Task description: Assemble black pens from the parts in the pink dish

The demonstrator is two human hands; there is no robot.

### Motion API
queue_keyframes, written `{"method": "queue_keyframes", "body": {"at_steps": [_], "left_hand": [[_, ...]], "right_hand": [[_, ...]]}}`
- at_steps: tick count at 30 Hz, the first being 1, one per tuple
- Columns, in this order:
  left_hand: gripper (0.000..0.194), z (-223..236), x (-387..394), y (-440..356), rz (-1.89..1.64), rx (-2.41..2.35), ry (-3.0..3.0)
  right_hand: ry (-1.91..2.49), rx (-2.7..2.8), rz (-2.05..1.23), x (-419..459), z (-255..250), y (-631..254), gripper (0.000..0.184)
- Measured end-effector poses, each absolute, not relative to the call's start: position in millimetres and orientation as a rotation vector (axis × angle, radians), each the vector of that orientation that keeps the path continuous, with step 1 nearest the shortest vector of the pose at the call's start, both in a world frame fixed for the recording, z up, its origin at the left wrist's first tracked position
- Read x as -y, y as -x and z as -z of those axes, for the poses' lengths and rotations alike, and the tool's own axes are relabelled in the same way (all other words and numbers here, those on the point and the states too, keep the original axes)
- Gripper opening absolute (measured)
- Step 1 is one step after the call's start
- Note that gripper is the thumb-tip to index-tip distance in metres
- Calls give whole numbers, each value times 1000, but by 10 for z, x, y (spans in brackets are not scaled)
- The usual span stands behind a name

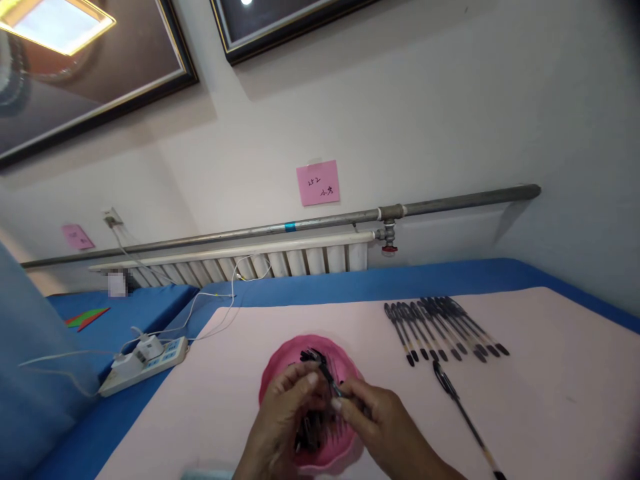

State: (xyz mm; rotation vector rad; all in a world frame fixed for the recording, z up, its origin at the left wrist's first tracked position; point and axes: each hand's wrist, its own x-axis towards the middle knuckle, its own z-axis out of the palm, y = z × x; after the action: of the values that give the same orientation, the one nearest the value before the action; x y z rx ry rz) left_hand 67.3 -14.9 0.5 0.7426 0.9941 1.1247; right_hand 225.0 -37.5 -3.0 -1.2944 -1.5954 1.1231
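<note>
My left hand (287, 403) pinches the dark cap end of a pen (327, 375). My right hand (375, 410) closes its fingers on the other end, so the pen slants between both hands. Beneath them stands a round pink bowl (269, 370) with a wavy rim. Black caps and clear pen parts (311, 430) lie inside it, partly hidden by my hands. Right of the bowl, one capped black pen (467, 417) lies alone, pointing toward the bottom edge. Farther back, several similar pens (443, 330) lie side by side in a row.
A pale pink sheet (210, 380) covers much of the blue table (350, 283). At left lies a white power strip (145, 367) with plugs and cables. A radiator (300, 259) and a pipe (450, 203) run along the wall behind. A blue curtain (35, 367) hangs at far left.
</note>
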Motion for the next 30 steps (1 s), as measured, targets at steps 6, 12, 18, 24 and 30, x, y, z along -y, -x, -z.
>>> {"method": "queue_keyframes", "body": {"at_steps": [6, 12, 18, 24, 30], "left_hand": [[13, 7, -27, -306, -1268, -1675, -1311], [13, 155, -62, -456, -1125, -1747, -1579], [16, 227, -95, -556, -965, -1809, -1678], [18, 232, -35, -558, -928, -1831, -1720], [14, 177, -117, -563, -966, -1859, -1682]], "right_hand": [[1384, 1471, -1056, 284, 10, -2367, 25], [1359, 1514, -1073, 278, 42, -2341, 25], [1381, 1516, -1056, 278, 33, -2326, 25], [1370, 1510, -1060, 281, 21, -2332, 25], [1360, 1516, -1070, 285, 46, -2324, 23]]}}
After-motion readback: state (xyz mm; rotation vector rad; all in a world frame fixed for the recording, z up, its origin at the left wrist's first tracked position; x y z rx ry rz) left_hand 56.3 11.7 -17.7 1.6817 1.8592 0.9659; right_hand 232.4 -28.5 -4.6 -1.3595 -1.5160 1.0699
